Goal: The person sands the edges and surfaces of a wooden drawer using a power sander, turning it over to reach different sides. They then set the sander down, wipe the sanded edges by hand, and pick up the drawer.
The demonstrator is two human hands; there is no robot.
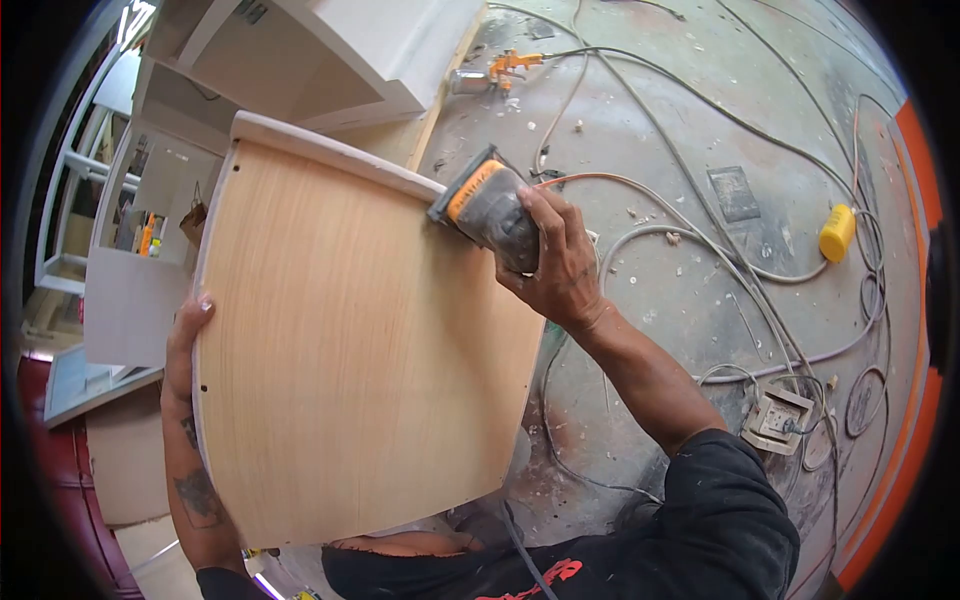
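A pale wooden panel (360, 350) with a whitish raised strip along its far edge stands tilted in front of me. My left hand (188, 330) grips its left edge, with the thumb showing on the near face and the other fingers mostly hidden. My right hand (560, 260) is closed around a dark electric sander (495, 215) with an orange band. The sander is tilted, its flat pad at the right end of the whitish strip, near the panel's far right corner. Small dark holes mark the panel's side edges.
White cabinet pieces (365, 40) stand beyond the panel. An orange spray gun (508, 68) lies on the dusty floor. Hoses and cables cross the floor on the right, by a yellow plug-like piece (838, 233) and a power socket box (778, 420).
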